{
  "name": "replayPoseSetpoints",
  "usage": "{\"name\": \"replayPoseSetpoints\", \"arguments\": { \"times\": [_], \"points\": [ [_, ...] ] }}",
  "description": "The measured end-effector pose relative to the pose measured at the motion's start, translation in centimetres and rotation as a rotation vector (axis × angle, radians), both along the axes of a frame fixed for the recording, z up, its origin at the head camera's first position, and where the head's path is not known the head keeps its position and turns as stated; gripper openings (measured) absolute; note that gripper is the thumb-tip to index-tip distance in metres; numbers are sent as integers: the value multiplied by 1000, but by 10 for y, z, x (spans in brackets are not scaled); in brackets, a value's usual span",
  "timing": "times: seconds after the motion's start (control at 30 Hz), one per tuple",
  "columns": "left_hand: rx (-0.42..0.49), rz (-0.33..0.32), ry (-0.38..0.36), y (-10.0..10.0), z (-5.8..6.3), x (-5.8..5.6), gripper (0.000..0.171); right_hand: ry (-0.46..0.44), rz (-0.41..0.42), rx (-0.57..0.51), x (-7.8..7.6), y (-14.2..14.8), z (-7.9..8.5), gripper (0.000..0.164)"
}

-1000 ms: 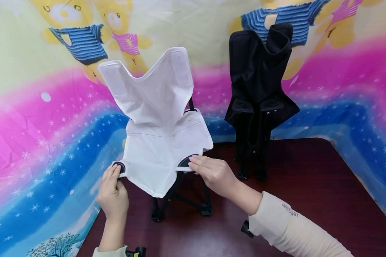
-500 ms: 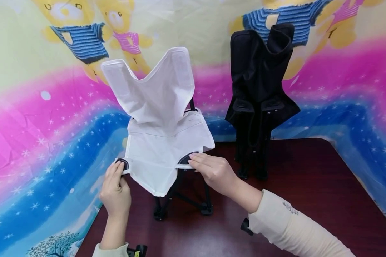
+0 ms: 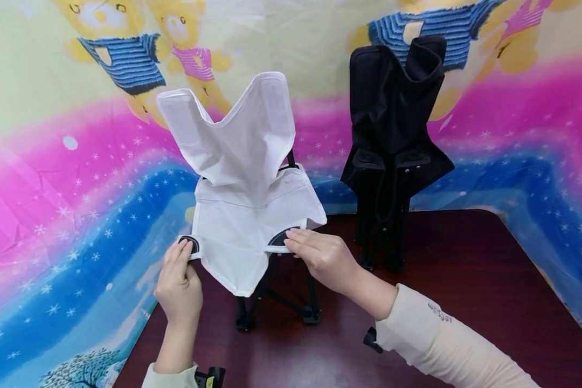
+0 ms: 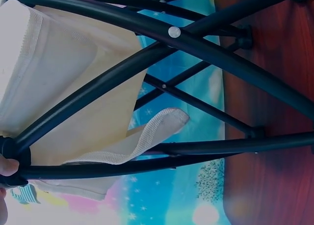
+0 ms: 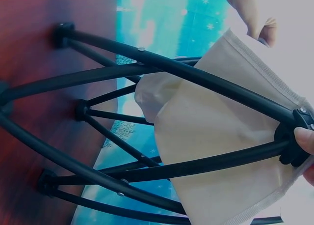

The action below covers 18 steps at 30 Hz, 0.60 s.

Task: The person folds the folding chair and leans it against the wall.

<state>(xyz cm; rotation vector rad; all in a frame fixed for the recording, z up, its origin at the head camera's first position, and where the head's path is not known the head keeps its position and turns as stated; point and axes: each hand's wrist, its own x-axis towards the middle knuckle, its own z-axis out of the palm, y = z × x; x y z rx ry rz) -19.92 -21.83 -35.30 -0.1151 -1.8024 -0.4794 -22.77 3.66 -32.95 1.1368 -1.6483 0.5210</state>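
Observation:
A white folding chair (image 3: 233, 215) with crossed black metal legs (image 5: 147, 63) stands partly unfolded on the table, its fabric back upright. My left hand (image 3: 178, 283) grips the seat's front left corner, where a black patch (image 3: 190, 245) shows. At the front right corner, my right hand (image 3: 322, 258) holds the other black-patched corner, fingers on top. In the left wrist view, the thumb (image 4: 9, 166) presses against a black joint (image 4: 14, 156) at the top of the legs. The right wrist view shows the right thumb (image 5: 305, 138) on a matching joint (image 5: 293, 141).
A black folding chair (image 3: 393, 118), folded narrow, stands upright at the back right of the dark red wooden table (image 3: 456, 280). Behind it hangs a colourful bear-print cloth (image 3: 315, 118), which also runs along both sides.
My left hand has moved slightly right and up with the seat corner, bringing the two front corners closer together. My right hand has stayed almost in place, still holding its corner.

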Motion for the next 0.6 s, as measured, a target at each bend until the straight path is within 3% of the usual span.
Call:
{"name": "replayPoseSetpoints", "arguments": {
  "times": [0.6],
  "points": [
    [7, -18, 12, 11, 5, -1, 30, -22, 7, -7, 1, 0, 4, 32]
  ]
}}
